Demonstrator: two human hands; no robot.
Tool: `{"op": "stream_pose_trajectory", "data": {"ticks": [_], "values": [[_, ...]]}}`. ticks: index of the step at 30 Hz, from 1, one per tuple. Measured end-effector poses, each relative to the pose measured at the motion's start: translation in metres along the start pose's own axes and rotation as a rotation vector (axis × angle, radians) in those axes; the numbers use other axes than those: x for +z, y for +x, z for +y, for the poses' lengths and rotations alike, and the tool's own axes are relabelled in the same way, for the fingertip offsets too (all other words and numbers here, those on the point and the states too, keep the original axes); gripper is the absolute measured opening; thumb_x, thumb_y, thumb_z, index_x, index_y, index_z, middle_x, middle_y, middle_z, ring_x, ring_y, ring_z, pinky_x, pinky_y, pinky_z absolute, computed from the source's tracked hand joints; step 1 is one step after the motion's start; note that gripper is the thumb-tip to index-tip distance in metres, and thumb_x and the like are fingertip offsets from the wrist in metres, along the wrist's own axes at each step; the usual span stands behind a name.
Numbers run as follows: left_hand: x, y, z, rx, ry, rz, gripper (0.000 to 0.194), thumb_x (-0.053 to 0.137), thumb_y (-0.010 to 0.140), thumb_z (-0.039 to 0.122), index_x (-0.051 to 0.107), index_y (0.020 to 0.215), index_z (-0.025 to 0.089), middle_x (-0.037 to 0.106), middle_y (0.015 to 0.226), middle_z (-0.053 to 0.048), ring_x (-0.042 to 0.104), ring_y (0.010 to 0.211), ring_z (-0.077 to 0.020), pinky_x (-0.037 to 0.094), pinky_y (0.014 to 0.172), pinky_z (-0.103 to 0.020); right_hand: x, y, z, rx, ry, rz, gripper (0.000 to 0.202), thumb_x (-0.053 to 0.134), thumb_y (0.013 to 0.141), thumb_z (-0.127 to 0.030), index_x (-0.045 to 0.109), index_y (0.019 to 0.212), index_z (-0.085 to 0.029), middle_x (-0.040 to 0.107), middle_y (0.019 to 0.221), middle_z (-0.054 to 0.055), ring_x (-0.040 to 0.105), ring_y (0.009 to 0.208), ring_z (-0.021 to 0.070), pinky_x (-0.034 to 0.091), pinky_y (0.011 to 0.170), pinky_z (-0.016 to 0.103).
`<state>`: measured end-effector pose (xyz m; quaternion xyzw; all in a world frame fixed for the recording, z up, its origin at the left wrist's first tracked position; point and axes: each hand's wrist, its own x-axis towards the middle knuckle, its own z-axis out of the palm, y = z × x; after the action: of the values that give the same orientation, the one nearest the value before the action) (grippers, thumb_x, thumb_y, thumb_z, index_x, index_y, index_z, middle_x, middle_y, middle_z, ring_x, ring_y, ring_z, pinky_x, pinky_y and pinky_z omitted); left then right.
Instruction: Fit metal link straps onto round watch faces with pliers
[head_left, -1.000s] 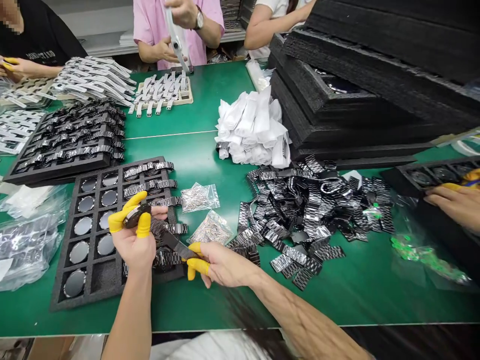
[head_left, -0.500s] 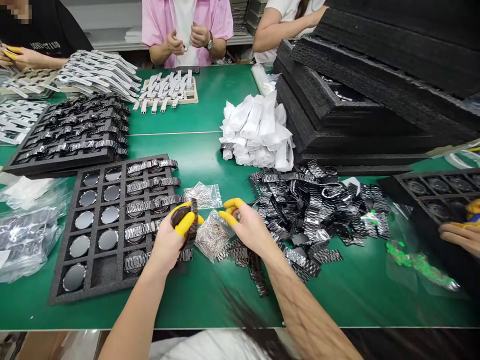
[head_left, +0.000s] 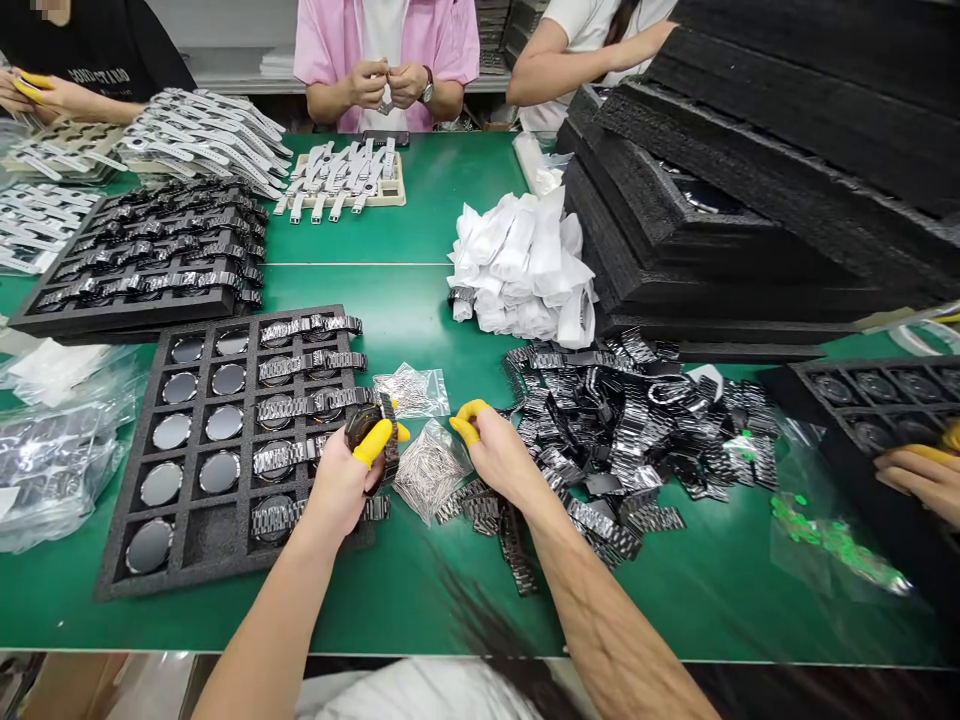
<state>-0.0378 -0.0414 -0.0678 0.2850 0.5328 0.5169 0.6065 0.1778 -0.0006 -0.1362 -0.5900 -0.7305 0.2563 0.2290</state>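
My left hand (head_left: 341, 475), with yellow finger covers, is closed round a watch (head_left: 363, 425) that has a black metal band. To its right, my right hand (head_left: 487, 445) has its yellow-covered thumb and forefinger pinched together at the edge of a clear bag of small metal pins (head_left: 429, 470); anything between the fingertips is too small to make out. A second bag of pins (head_left: 412, 390) lies just behind. Beside my left hand is a black foam tray (head_left: 172, 565) with round watch faces and banded watches. A pile of loose black metal bands (head_left: 615, 420) lies right of my right hand.
White-wrapped bundles (head_left: 517, 260) sit behind the bands, next to tall black foam stacks (head_left: 675, 270). Another tray of black watches (head_left: 150, 250) and white straps (head_left: 202, 140) stand at the back left. A co-worker's hand (head_left: 922, 475) reaches in at the right, near green pieces (head_left: 832, 540).
My right thumb and forefinger, apart before, have come together. My left hand still holds the watch. The person opposite has brought both hands together. The view has shifted slightly.
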Motion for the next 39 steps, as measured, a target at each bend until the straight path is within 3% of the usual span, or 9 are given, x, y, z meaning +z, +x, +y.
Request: {"op": "stream_pose_trajectory", "data": {"ticks": [5,8,11,20,27,30,35,37,39], "values": [[0.006,-0.006,-0.013,0.096,0.188,-0.153,0.046,0.089,0.078,0.036,0.076,0.12,0.021,0.08,0.107,-0.007,0.075,0.09,-0.0179,0.062,0.08,-0.028,-0.006,-0.015,-0.028,-0.073,0.68,0.243,0.015,0.062,0.103,-0.037,0.07,0.105,-0.025,0.072,0.1,0.006,0.066,0.086,0.0207,0.055,0.078,0.036],[0.009,-0.01,-0.023,0.234,0.373,-0.238,0.041,0.079,0.088,0.032,0.074,0.128,0.024,0.077,0.122,-0.008,0.075,0.11,-0.0227,0.061,0.1,-0.038,-0.004,-0.029,-0.045,-0.24,0.693,0.507,0.003,0.071,0.098,-0.029,0.074,0.098,-0.028,0.072,0.091,0.004,0.067,0.083,0.0218,0.056,0.079,0.04],[0.008,-0.011,-0.028,0.338,0.517,-0.29,0.041,0.074,0.093,0.029,0.07,0.134,0.024,0.074,0.127,-0.01,0.074,0.115,-0.0246,0.059,0.106,-0.042,0.003,-0.035,-0.049,-0.412,0.637,0.651,0.018,0.075,0.094,-0.02,0.078,0.104,-0.034,0.075,0.092,0.003,0.071,0.081,0.0227,0.059,0.076,0.042],[0.001,-0.008,-0.031,0.413,0.58,-0.257,0.041,0.072,0.097,0.031,0.068,0.137,0.025,0.074,0.129,-0.01,0.073,0.115,-0.0247,0.061,0.102,-0.04,0.01,-0.035,-0.03,-0.258,0.662,0.427,0.009,0.071,0.096,-0.026,0.077,0.099,-0.033,0.071,0.089,0.009,0.068,0.082,0.0269,0.059,0.072,0.047],[-0.002,-0.006,-0.035,0.422,0.64,-0.237,0.044,0.069,0.097,0.028,0.066,0.141,0.027,0.073,0.127,-0.008,0.073,0.108,-0.0228,0.062,0.097,-0.039,0.008,-0.024,-0.033,-0.492,0.449,0.577,0.019,0.072,0.095,-0.015,0.076,0.103,-0.032,0.07,0.092,0.003,0.069,0.083,0.02,0.06,0.07,0.036],[-0.004,-0.006,-0.032,0.485,0.69,-0.246,0.045,0.07,0.096,0.026,0.066,0.141,0.026,0.073,0.123,-0.008,0.072,0.103,-0.0223,0.061,0.095,-0.039,0.002,-0.019,-0.038,-0.391,0.617,0.429,0.005,0.075,0.096,-0.027,0.074,0.101,-0.029,0.071,0.097,0.004,0.069,0.087,0.0195,0.061,0.071,0.034],[-0.004,-0.01,-0.019,0.477,0.618,-0.395,0.034,0.072,0.094,0.027,0.073,0.128,0.023,0.074,0.112,-0.008,0.068,0.095,-0.0211,0.059,0.085,-0.034,-0.006,-0.013,-0.033,-0.158,1.08,-0.08,0.049,0.085,0.084,-0.057,0.07,0.124,-0.032,0.07,0.121,0.008,0.067,0.105,0.0241,0.061,0.08,0.038],[-0.001,-0.011,-0.016,0.353,0.519,-0.462,0.029,0.073,0.094,0.031,0.075,0.121,0.021,0.073,0.098,-0.006,0.065,0.081,-0.0174,0.057,0.072,-0.029,-0.006,-0.012,-0.032,-0.176,1.112,-0.141,0.041,0.087,0.082,-0.058,0.076,0.11,-0.031,0.067,0.13,0.008,0.065,0.112,0.0256,0.059,0.09,0.042],[0.0,-0.011,-0.016,0.182,0.389,-0.472,0.033,0.071,0.096,0.039,0.074,0.123,0.02,0.069,0.086,-0.002,0.055,0.061,-0.0116,0.049,0.055,-0.023,-0.006,-0.014,-0.034,-0.179,1.161,-0.074,0.031,0.088,0.081,-0.056,0.077,0.092,-0.028,0.067,0.13,0.007,0.065,0.111,0.0247,0.056,0.096,0.043]]}}
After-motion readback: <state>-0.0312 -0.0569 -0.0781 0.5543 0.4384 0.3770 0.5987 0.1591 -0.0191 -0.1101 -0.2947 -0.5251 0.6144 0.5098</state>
